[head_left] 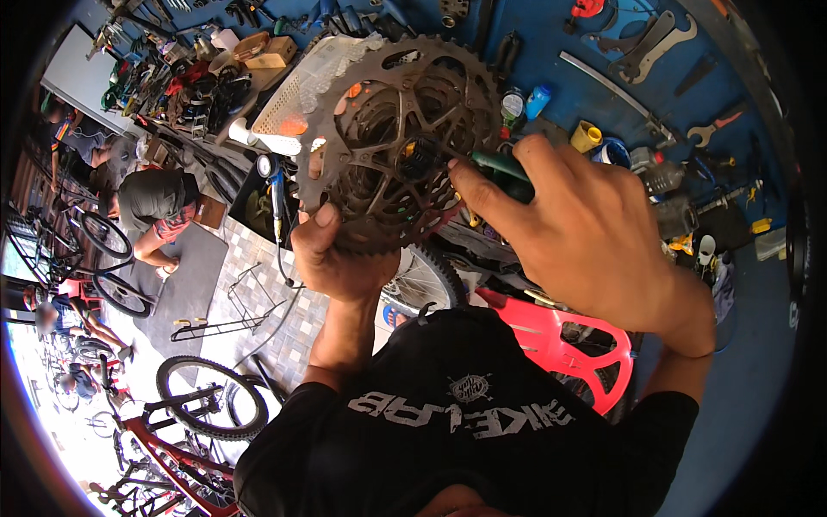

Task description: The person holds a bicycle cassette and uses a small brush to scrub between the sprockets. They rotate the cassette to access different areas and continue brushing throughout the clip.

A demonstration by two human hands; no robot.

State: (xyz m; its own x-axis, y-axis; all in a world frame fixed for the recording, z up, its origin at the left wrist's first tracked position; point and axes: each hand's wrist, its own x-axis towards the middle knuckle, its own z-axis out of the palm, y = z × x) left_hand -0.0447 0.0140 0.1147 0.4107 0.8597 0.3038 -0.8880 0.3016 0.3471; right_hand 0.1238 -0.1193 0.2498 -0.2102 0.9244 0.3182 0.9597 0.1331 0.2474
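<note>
A large, grimy bicycle cassette is held up in front of me, its toothed sprockets stacked behind the biggest one. My left hand grips its lower left edge, with the thumb on the near face and the other fingers hidden behind. My right hand is closed around a green-handled tool, the index finger stretched along it toward the cassette's hub. The tool's tip is hard to make out, so I cannot tell whether it touches the metal.
A white perforated basket and a gauge with a blue body lie beyond the cassette. Wrenches hang on the blue wall. A red plastic chair stands below my right forearm. At left, a person bends near several bicycles.
</note>
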